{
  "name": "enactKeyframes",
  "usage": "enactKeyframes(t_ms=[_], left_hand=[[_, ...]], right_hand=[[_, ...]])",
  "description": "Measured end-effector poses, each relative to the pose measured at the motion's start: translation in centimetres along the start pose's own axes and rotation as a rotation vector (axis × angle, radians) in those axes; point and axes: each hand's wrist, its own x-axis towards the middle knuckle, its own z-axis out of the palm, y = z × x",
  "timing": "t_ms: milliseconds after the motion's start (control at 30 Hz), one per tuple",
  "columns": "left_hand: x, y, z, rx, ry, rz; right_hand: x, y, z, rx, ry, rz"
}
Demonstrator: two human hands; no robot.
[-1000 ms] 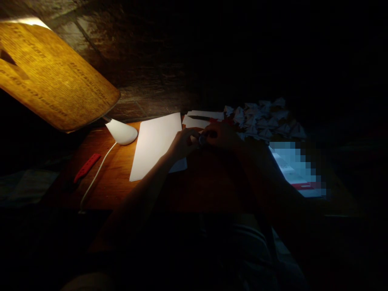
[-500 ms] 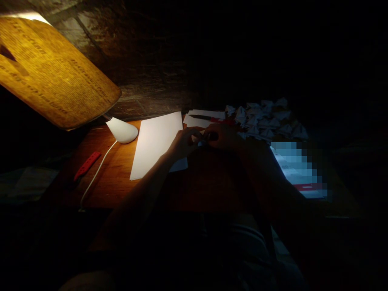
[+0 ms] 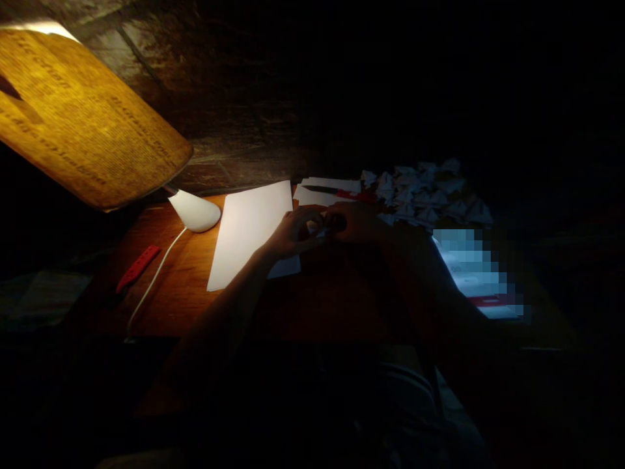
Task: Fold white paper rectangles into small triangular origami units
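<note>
Pinching a small pale piece [image 3: 319, 231], seemingly paper, the left hand [image 3: 290, 233] has its thumb and fingers bent into a ring near the middle of the frame. The right hand [image 3: 361, 221] meets it from the right with curled fingers; in that shadow I cannot tell whether they grip the piece or only touch it. The piece sits between the two hands, above the wooden table [image 3: 180, 260].

Just left of centre, a stack of white sheets [image 3: 251, 225] lies on the table, with the left hand and forearm crossing over its right side. Behind the hands are smaller papers [image 3: 319, 183], and a dark blade with a red handle [image 3: 317, 189] rests across them. Folded paper shapes [image 3: 427, 195] crowd together right of centre, beyond the right hand. Nearer the right edge glows a bright panel [image 3: 454, 267], partly blurred into blocks.

At the upper left, a printed lampshade [image 3: 92, 124] leans over its white base [image 3: 198, 212]; a white cord [image 3: 153, 286] runs down from that base, beside a red strip [image 3: 139, 267].
</note>
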Motion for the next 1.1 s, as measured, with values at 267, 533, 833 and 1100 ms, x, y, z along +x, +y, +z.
enactKeyframes(t_ms=[267,533,833,1100], left_hand=[[0.1,0.1,0.5,-0.097,0.037,-0.024],[0.0,0.1,0.6,-0.005,0.027,0.010],[-0.2,1.3,-0.4,0.008,-0.056,0.082],[-0.1,1.1,-0.5,-0.032,-0.039,0.123]], right_hand=[[-0.2,-0.4,1.0,-0.106,0.052,-0.013],[-0.1,-0.4,0.6,-0.069,0.018,0.019],[0.0,-0.6,0.4,-0.070,0.033,0.037],[-0.1,-0.5,0.2,-0.026,0.028,0.020]])
